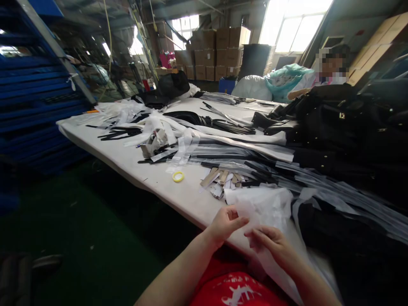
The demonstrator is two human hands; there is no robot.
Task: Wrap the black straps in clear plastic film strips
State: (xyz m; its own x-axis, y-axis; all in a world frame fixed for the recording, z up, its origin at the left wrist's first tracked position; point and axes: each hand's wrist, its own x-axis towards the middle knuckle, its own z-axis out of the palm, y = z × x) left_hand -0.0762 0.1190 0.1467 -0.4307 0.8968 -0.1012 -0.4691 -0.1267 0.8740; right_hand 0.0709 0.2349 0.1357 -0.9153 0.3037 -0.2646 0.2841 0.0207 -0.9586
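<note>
Between my two hands is a thin white translucent sheet (247, 211), perhaps tissue paper or soft film. My left hand (227, 224) pinches its upper edge between thumb and fingers. Just to the right, my right hand (267, 239) grips the same sheet lower down, and part of it hangs below that hand. More crumpled white sheeting (270, 202) lies on the table beyond the hands. A pile of small cardboard and white paper pieces (219, 182) sits past my left hand, with a yellow tape roll (178, 177) further left.
Black straps in clear sleeves (229, 153) stretch across the white table (127, 163). Black bags (331, 123) are heaped on the right, near a person (331, 70) at the far side. An open small box (154, 143) stands mid-table. Blue stacked pallets (38, 106) rise at the left.
</note>
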